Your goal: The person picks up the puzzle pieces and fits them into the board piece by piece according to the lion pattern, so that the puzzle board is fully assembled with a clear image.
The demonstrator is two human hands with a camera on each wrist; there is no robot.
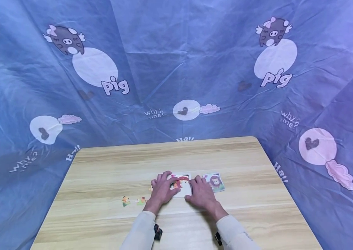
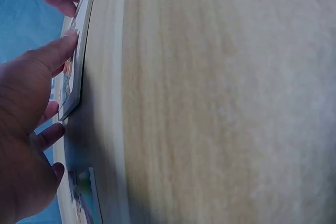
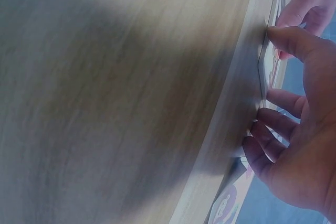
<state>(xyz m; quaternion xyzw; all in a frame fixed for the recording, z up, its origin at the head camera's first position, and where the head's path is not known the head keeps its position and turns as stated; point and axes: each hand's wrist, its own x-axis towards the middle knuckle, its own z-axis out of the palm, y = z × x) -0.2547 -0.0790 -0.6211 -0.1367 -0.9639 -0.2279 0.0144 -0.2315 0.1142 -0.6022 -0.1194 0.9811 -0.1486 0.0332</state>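
Note:
A square puzzle board (image 1: 185, 193) lies mid-table, part filled with a red-maned lion picture and part bare white. From the left, my left hand (image 1: 161, 190) reaches over it. Its thumb (image 2: 65, 48) lies fairly straight and touches the picture pieces; the other fingers spread by the left edge, partly hidden. My right hand (image 1: 202, 192) holds the board's right corner, thumb (image 3: 278, 34) at the near edge and fingers at the right side. A lion picture card (image 1: 216, 182) lies just right of that hand.
Two loose puzzle pieces, an orange-and-green one (image 1: 125, 201) and a green-and-white one (image 1: 140, 200), lie left of my left forearm. Another piece (image 1: 150, 188) shows partly behind the left hand. Blue patterned cloth (image 1: 176, 69) hangs behind the wooden table (image 1: 117, 159).

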